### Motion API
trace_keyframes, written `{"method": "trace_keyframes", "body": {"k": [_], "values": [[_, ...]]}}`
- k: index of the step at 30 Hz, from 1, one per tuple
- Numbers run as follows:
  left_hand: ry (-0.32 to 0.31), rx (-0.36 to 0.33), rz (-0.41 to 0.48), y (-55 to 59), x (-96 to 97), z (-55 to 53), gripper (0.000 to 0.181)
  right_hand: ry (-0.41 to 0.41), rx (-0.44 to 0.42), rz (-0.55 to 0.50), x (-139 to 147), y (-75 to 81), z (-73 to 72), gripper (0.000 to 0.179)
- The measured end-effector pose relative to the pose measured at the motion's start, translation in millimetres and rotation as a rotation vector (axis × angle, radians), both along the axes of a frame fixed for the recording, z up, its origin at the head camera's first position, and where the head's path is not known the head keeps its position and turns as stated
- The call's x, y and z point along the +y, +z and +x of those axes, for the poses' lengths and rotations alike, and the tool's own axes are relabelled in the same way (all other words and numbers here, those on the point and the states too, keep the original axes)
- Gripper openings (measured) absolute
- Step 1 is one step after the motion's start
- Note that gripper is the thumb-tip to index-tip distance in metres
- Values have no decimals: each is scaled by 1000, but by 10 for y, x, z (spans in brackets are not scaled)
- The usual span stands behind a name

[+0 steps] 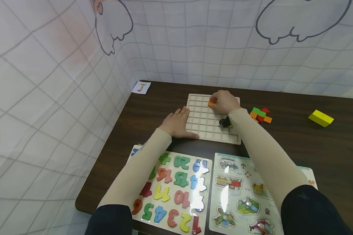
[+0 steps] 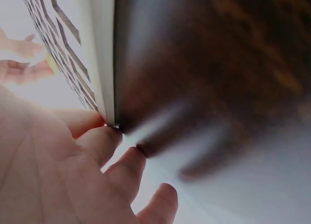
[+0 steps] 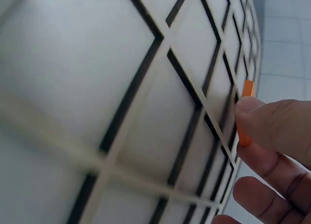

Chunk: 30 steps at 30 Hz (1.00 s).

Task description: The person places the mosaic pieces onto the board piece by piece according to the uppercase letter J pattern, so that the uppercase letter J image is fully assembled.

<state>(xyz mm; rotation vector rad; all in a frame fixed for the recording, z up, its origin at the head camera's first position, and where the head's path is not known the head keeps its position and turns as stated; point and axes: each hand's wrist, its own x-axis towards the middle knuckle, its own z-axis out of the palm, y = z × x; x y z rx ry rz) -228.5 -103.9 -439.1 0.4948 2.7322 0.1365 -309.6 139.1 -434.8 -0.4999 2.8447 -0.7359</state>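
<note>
A pale wooden grid board (image 1: 198, 127) with square cells lies on the dark table. My left hand (image 1: 177, 124) rests flat at its left edge, fingers spread and thumb along the near corner. In the left wrist view, the fingertips (image 2: 112, 136) meet the board's side. Over the far part of the grid, my right hand (image 1: 225, 101) pinches an orange block (image 1: 210, 103) between thumb and finger. The right wrist view shows this thin orange block (image 3: 245, 112) held close over the cells. Right of the board lies a small pile of green, orange and red blocks (image 1: 261, 114).
A yellow block (image 1: 320, 118) sits farther right. At the far left corner lies a small card (image 1: 141, 87) with a coloured figure. Nearer me are a number puzzle board (image 1: 172, 192) and a vehicle puzzle board (image 1: 238, 195), both under my forearms. Patterned white curtains (image 1: 194, 49) stand behind the table.
</note>
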Motion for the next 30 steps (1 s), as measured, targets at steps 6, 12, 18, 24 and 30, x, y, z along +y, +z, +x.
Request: {"method": "trace_keyframes", "body": {"k": [6, 12, 18, 24, 30], "values": [[-9, -19, -15, 20, 37, -2, 131, 28, 39, 37, -103, -48, -68, 31], [1, -18, -29, 27, 34, -10, 131, 39, 39, 26, -146, -85, -150, 31], [9, -22, -32, 13, 39, -28, 132, 15, 6, 9, -155, -97, -164, 32], [8, -30, -37, 9, 61, -44, 133, -4, 6, -19, -138, -101, -127, 35], [17, -29, -45, 34, 39, -30, 133, -9, 1, -68, -52, -122, -99, 42]]}}
